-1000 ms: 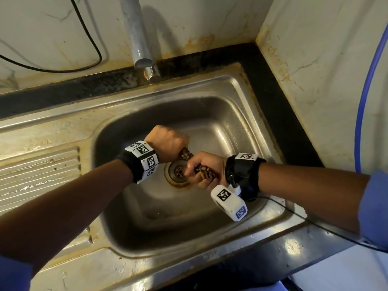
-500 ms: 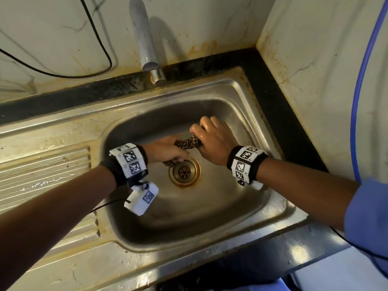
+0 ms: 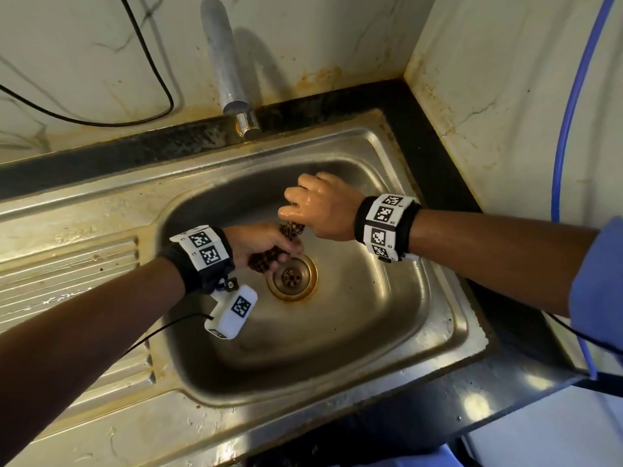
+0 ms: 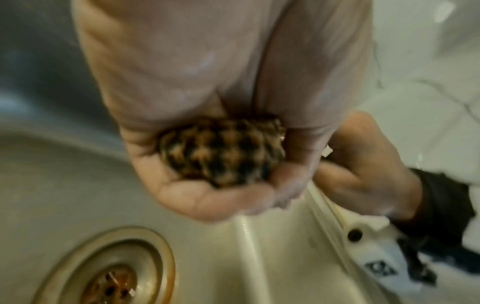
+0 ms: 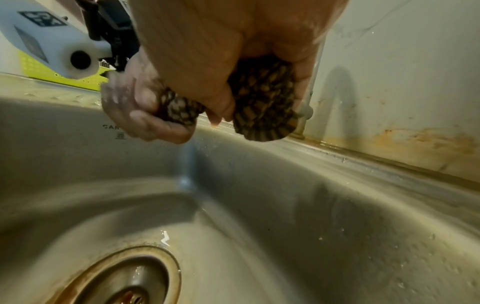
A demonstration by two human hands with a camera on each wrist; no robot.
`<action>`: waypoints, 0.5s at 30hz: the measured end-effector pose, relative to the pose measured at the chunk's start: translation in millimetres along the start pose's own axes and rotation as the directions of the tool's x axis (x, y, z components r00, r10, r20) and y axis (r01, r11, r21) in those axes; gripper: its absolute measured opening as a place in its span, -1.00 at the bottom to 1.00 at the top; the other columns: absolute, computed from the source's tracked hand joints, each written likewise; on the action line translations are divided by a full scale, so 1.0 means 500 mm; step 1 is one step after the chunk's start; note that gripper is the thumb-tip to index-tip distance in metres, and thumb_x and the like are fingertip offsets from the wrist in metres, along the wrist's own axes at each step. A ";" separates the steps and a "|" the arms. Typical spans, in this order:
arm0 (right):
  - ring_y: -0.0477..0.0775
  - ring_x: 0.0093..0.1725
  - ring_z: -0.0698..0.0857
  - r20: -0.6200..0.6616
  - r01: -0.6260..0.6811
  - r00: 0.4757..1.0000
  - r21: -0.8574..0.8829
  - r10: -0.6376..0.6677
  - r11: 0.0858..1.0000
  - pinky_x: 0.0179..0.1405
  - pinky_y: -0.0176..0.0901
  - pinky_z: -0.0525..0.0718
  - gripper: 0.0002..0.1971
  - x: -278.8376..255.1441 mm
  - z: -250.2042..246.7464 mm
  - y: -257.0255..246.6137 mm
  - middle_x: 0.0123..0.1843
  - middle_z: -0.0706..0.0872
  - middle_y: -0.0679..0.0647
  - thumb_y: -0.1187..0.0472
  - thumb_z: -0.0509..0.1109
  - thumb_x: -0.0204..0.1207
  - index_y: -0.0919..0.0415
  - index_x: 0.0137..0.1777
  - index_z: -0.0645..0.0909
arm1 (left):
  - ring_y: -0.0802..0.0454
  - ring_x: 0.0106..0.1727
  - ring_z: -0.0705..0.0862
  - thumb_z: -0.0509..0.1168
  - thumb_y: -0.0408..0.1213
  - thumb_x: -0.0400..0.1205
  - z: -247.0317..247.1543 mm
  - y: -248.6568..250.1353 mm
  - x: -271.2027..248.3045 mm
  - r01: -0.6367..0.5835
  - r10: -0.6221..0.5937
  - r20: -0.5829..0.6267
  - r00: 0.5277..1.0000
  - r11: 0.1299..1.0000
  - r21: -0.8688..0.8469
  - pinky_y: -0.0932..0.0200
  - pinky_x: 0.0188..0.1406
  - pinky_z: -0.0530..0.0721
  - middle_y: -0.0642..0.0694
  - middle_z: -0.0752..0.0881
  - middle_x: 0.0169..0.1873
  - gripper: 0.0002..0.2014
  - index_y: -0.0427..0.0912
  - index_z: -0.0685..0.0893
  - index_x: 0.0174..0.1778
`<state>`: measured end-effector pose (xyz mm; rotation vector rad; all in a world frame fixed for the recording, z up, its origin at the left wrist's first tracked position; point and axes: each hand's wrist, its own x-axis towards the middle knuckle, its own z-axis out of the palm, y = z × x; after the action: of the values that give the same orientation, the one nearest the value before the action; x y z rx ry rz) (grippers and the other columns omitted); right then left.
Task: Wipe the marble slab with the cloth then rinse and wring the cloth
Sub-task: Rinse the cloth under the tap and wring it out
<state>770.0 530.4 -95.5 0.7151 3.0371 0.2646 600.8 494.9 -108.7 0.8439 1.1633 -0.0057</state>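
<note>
A brown and black checked cloth is twisted into a tight roll over the steel sink, just above the drain. My left hand grips its near end, fingers curled round it; the left wrist view shows the cloth bunched in that fist. My right hand, wet and shiny, grips the far end from above. In the right wrist view the cloth sticks out below my right fist, with the left hand holding the other end beside it.
The tap spout hangs over the sink's back rim, with no water running from it. A ribbed draining board lies to the left. Stained marble walls close the back and right; a blue hose runs down the right wall.
Both hands have turned opposite ways on the cloth: the right hand rose from near the drain to the far side, knuckles up, and the left dropped to the near side.
</note>
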 end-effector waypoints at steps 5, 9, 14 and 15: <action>0.15 -0.38 0.58 0.165 -0.124 0.980 0.097 0.107 0.987 -0.45 -0.12 0.33 -0.84 0.010 -0.019 -0.013 -0.31 0.65 0.08 0.11 0.32 0.40 0.12 -0.06 0.58 | 0.01 -0.24 0.67 0.31 0.26 0.49 -0.001 -0.005 0.022 0.136 0.310 -0.428 0.849 0.654 0.744 0.09 -0.27 0.63 -0.05 0.69 -0.25 -0.54 -0.11 0.64 -0.07; 0.09 -0.40 0.59 0.371 -0.467 0.858 0.271 0.356 0.842 -0.42 -0.17 0.37 -0.71 0.024 -0.025 -0.040 -0.42 0.59 -0.03 -0.10 0.34 0.39 0.08 -0.35 0.44 | -0.09 -0.20 0.67 0.18 0.11 0.53 -0.008 0.018 0.026 0.353 0.480 -0.408 0.777 0.205 0.913 0.08 -0.19 0.60 -0.06 0.71 -0.19 -0.69 -0.07 0.57 -0.22; -0.04 -0.70 0.34 0.836 -0.839 0.508 0.534 0.207 -0.099 -0.68 -0.35 0.28 -0.67 0.032 -0.020 -0.055 -0.67 0.41 -0.03 0.09 0.39 0.39 0.14 -0.53 0.42 | -0.12 -0.08 0.74 0.16 0.19 0.58 -0.022 0.021 0.030 0.295 0.539 -0.208 0.816 -0.078 0.952 0.12 -0.23 0.51 -0.05 0.76 -0.11 -0.67 0.07 0.68 0.00; -0.07 -0.74 0.27 0.888 -0.838 0.456 0.449 0.054 -0.310 -0.72 -0.42 0.20 -0.66 0.023 -0.018 -0.057 -0.69 0.35 -0.04 0.13 0.33 0.41 0.12 -0.54 0.35 | -0.13 -0.05 0.74 0.17 0.17 0.59 -0.023 0.018 0.032 0.260 0.565 -0.159 0.810 -0.102 0.960 0.14 -0.21 0.51 -0.04 0.77 -0.07 -0.68 0.07 0.67 0.03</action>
<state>746.5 508.8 -91.0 1.6867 1.3503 -2.0286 602.3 514.5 -117.6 2.6393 1.5025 -0.5820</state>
